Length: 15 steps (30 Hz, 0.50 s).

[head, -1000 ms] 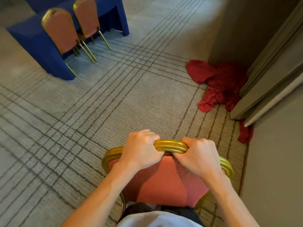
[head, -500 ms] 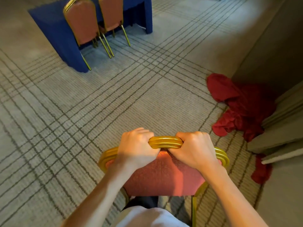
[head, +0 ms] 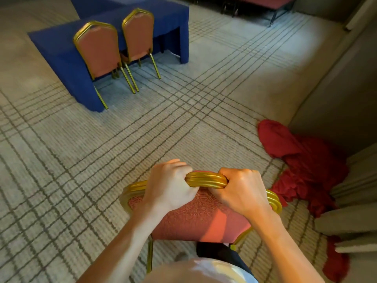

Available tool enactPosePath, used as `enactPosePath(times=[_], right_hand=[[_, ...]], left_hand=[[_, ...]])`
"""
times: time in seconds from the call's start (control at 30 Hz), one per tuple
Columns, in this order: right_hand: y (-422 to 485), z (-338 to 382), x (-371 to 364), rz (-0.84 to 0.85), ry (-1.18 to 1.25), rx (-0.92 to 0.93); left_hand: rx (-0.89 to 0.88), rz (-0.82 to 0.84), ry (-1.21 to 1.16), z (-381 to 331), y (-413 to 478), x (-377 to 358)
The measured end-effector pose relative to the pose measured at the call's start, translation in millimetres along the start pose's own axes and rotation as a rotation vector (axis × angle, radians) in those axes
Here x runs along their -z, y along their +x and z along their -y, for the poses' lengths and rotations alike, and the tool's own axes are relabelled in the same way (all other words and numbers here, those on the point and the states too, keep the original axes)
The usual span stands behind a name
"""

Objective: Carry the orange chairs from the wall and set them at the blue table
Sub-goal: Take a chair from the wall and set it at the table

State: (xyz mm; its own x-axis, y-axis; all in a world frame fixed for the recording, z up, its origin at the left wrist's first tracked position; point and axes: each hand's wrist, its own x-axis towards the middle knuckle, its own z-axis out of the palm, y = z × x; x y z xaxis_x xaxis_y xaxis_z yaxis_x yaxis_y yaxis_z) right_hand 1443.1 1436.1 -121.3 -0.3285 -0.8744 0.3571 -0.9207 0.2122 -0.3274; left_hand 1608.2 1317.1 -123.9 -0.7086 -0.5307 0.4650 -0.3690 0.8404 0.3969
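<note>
Left hand (head: 169,186), right hand (head: 238,190) grip the chair (head: 204,219) — red cloth (head: 306,164) beside, blue table (head: 61,52) ahead.

Chair (head: 195,219) I hold: orange fabric with a swirly pattern, ribbed gold frame. Table (head: 57,50) blue, carpet (head: 142,129) beige with dark grid lines, cloth (head: 306,160) red.

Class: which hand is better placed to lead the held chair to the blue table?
Left hand, marginally: right hand grips the chair rail too, but the blue table stands ahead-left.
</note>
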Motion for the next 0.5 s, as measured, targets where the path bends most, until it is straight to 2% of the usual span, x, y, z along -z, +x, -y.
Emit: enactPosePath(times=[0.17, 0.5], right_hand=[[82.1, -46.5, -28.4, 0.073, -0.023, -0.001], [260.4, -124.5, -56.6, 0.191, 0.079, 0.032]], left_hand=[[0.007, 0.001, 0.027, 39.6, 78.8, -28.9], [0.118, 0.019, 0.126, 105.7, 236.6, -75.7]])
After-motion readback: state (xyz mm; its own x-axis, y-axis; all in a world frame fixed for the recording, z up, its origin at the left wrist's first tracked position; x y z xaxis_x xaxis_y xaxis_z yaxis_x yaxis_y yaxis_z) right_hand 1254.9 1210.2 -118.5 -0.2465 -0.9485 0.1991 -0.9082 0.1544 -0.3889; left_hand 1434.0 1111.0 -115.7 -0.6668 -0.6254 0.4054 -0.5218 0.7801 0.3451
